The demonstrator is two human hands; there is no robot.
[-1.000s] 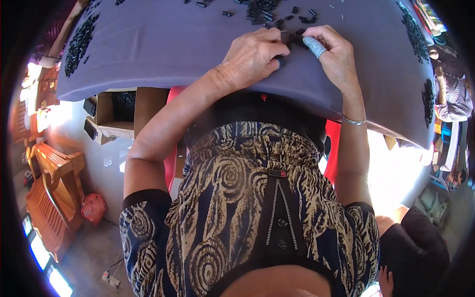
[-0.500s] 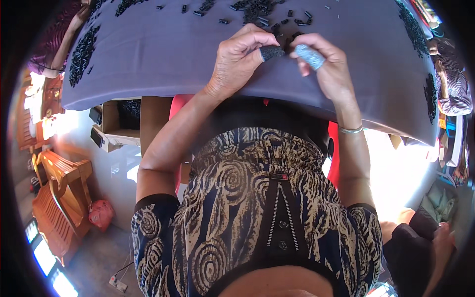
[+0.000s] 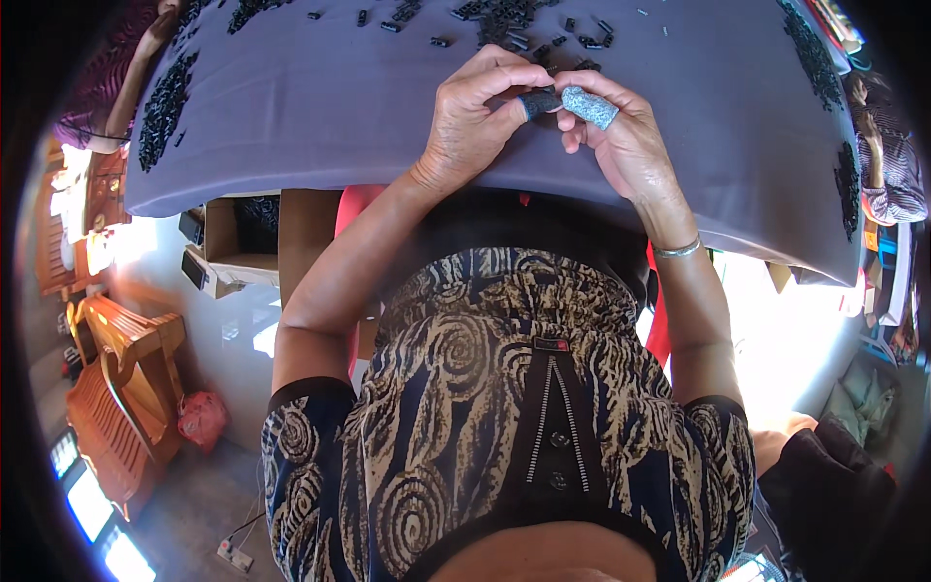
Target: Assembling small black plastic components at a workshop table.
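Note:
Over the near side of a grey-purple cloth-covered table (image 3: 339, 126), both my hands meet fingertip to fingertip. My left hand (image 3: 470, 116) pinches with thumb and forefinger, its thumb wearing a black wrap (image 3: 539, 103). Against it comes my right hand (image 3: 630, 145), also closed in a pinch, with a pale blue-grey speckled wrap (image 3: 589, 107) on its thumb. Whatever lies between the fingertips is very small and mostly hidden. Just beyond the hands is a loose pile of small black plastic parts (image 3: 504, 15), with several strays (image 3: 587, 41) near my right fingers.
More black parts lie heaped at the table's left (image 3: 167, 112) and right (image 3: 847, 189) edges. Other people's arms show at both sides. An open cardboard box (image 3: 305, 233) stands beneath the left edge. A wooden bench (image 3: 121, 378) and a red bag (image 3: 202, 419) are at lower left.
My right hand has moved left and turned, so its fingertips now meet those of my left hand. My left hand has barely shifted. The neighbour's hand at lower right has left view.

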